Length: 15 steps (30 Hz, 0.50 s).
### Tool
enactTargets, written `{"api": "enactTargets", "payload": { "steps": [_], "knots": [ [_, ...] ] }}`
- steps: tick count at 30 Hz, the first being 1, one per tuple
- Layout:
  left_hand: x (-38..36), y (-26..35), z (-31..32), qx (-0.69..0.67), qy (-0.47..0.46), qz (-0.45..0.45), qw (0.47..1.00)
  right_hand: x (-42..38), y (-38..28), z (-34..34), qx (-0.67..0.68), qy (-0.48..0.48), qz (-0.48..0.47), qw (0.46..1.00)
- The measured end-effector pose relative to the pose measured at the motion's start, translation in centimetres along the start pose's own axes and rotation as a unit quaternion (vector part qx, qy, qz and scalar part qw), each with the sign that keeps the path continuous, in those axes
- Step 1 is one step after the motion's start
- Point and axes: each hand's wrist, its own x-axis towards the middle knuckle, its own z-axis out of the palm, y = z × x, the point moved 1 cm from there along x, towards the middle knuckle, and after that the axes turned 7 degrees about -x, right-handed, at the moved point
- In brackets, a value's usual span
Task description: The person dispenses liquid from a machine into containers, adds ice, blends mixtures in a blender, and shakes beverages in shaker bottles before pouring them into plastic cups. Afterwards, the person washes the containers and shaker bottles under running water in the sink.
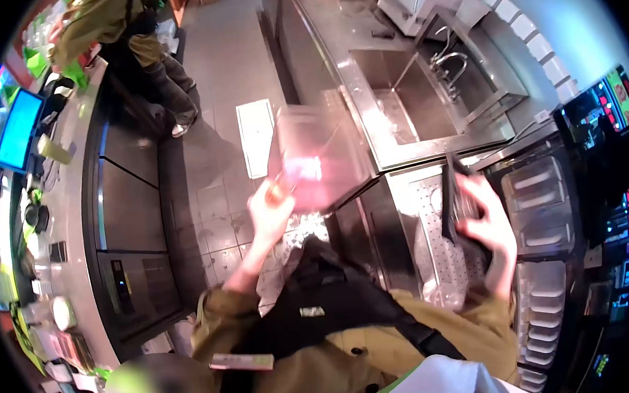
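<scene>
My left hand (272, 210) is closed on the near left edge of a large see-through plastic container (318, 142), smeared by motion and held out over the floor beside the steel counter. What the container holds, if anything, I cannot make out. To the right, my right hand (487, 218) grips a dark, flat, black-edged piece (447, 199), perhaps a lid or tray, which stands on edge. It is held above a perforated steel drain panel (433, 222). Clear plastic (443, 289) lies near the panel's front end.
Beyond the panel is a steel sink (424, 110) with a faucet (454, 65). Lidded food bins (538, 204) line the right side. A person (143, 45) stands at the left counter (77, 204), which bears a blue screen (19, 132). A white sheet (256, 139) lies on the floor.
</scene>
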Motion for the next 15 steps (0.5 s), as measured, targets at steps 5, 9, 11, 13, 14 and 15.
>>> {"api": "enactTargets", "payload": {
  "steps": [5,9,11,13,14,15],
  "knots": [
    [15.5,-6.8,6.6,-0.008,-0.089,0.003,0.996,26.8,-0.9,4.6,-0.105,-0.042,-0.107,0.988],
    [29.5,-10.2,13.3,-0.078,-0.053,0.065,0.993,43.7,4.0,4.4,-0.142,-0.030,-0.099,0.985],
    [35.5,-9.7,15.3,-0.021,-0.090,0.032,0.995,49.8,6.1,3.5,-0.127,-0.009,-0.054,0.990],
    [41.7,-11.3,18.0,-0.051,-0.090,0.013,0.995,55.8,8.2,2.8,-0.117,0.043,-0.058,0.991],
    [44.8,-11.8,19.2,-0.051,-0.084,0.024,0.995,59.0,9.4,2.1,-0.096,0.060,-0.059,0.992],
    [47.9,-12.5,20.5,-0.050,-0.082,0.035,0.995,61.8,10.3,1.6,-0.120,0.078,-0.056,0.988]
  ]
}}
